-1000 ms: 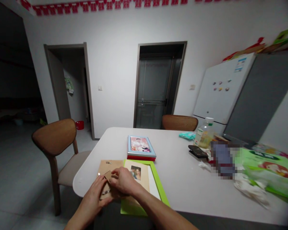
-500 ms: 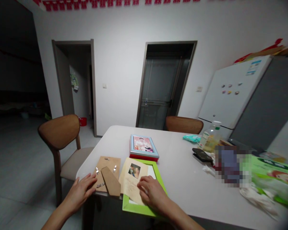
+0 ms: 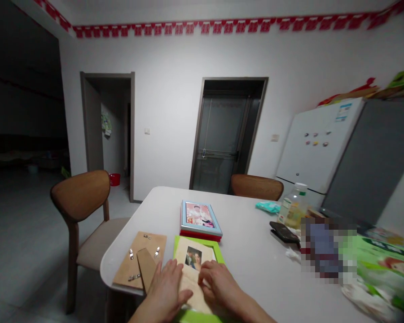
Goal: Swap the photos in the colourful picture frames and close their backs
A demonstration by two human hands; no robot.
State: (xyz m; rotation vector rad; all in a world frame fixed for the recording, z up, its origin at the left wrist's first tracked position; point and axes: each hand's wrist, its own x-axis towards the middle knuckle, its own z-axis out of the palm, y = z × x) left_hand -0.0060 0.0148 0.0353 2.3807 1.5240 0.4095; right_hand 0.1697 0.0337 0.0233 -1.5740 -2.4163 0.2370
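Observation:
In the head view, a cream paper sheet (image 3: 186, 282) with a small photo of two people lies over a lime-green picture frame (image 3: 218, 251) at the table's near edge. My left hand (image 3: 164, 287) rests along the sheet's left side, fingers stretched out and thumb apart. Curled fingers of my right hand (image 3: 218, 285) are at the sheet's right edge, gripping it there; the fingertips are partly hidden. To the left lies a brown frame backing board (image 3: 121, 276) with metal clips and a fold-out stand, partly behind my left hand.
Beyond the green frame sits a light blue picture frame (image 3: 216, 223) on a red item. On the right are a bottle (image 3: 291, 206), a black phone-like item (image 3: 283, 231), a teal packet (image 3: 268, 207) and a green package (image 3: 377, 251). Wooden chairs (image 3: 82, 193) flank the white table (image 3: 252, 269).
My left hand has moved right, from the backing board to the paper sheet. The sheet now lies straighter over the green frame. The camera view has tilted upward.

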